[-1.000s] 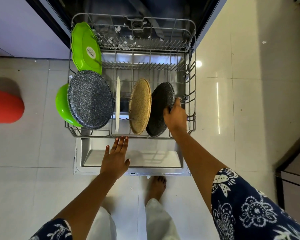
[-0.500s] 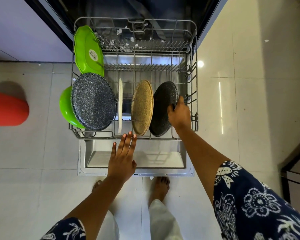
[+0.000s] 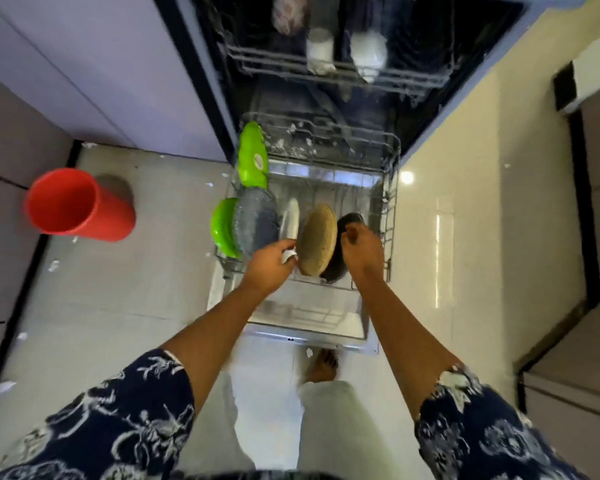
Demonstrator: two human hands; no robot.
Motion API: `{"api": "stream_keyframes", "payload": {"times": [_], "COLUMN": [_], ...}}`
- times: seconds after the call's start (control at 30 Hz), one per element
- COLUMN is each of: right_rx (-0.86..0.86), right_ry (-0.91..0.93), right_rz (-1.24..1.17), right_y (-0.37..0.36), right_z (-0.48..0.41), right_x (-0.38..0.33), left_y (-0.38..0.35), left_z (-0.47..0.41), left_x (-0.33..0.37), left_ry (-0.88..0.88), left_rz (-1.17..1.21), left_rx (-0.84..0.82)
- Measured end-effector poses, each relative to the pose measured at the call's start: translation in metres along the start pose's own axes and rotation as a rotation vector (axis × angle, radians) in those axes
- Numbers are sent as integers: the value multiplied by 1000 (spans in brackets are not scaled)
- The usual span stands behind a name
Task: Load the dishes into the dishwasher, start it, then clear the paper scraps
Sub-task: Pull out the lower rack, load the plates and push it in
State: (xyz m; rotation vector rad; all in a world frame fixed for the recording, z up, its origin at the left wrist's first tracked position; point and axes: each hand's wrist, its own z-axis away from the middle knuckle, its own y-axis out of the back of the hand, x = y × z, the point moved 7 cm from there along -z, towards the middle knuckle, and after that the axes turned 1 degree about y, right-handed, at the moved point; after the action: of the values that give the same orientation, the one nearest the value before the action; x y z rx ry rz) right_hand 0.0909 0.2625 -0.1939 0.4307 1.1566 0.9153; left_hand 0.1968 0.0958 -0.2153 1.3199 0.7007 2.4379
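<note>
At far left, on the tiled floor [image 3: 153, 289]: a red plastic cup [image 3: 78, 206], lying on its side with the open mouth toward the left, well apart from both hands. Around it, small white paper scraps [image 3: 53, 266], scattered on the tiles.

In the middle: the lower dishwasher rack [image 3: 390, 216], pulled out over the open dishwasher door [image 3: 326, 323]. At the rack's left wall, a green plate [image 3: 253, 157] standing on edge toward the back; nearer, a green bowl [image 3: 224, 226], and just beside it a dark speckled plate [image 3: 257, 221]. Next, a thin white plate [image 3: 291, 220] on edge, then a tan speckled plate [image 3: 317, 244], then a black plate [image 3: 349, 220], mostly hidden.

Left hand [image 3: 269, 266]: over the front of the rack, fingers curled around the lower edge of the white plate, touching it; real grip or only touch, cannot tell because of the blur. Right hand [image 3: 362, 251]: in front of the black plate, just right of the tan one, fingers bent and loosely parted; contact with the black plate not clear. Tan plate between the two hands.

Above, inside the dark dishwasher tub: the upper rack [image 3: 343, 71] with two pale upturned cups [image 3: 366, 51], blurred. More white scraps on the back of the lower rack. Below: dark blue floral sleeves [image 3: 118, 427], light trousers, one bare foot [image 3: 323, 367] on the tiles.
</note>
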Motion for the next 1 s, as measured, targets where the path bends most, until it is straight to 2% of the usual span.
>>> {"api": "stream_keyframes", "payload": {"times": [0.17, 0.3, 0.57, 0.8, 0.9, 1.0], "right_rx": [-84, -150, -230, -231, -194, -238], "right_ry": [180, 317, 591, 824, 905, 939], "right_rz": [80, -18, -79, -13, 26, 67], "right_y": [-18, -85, -210, -261, -276, -301], "right_z": [34, 38, 38, -12, -43, -81], "right_x": [-157, -324, -663, -887, -969, -1038], "left_y": [177, 353, 703, 893, 963, 1029], "left_z": [34, 37, 40, 0, -30, -61], "left_x": [-8, -50, -129, -155, -155, -160], "left_ry": [-19, -26, -10, 43, 56, 83], "left_rz": [256, 304, 299, 273, 241, 184], "left_rx": [328, 542, 850, 1006, 1021, 1024]}}
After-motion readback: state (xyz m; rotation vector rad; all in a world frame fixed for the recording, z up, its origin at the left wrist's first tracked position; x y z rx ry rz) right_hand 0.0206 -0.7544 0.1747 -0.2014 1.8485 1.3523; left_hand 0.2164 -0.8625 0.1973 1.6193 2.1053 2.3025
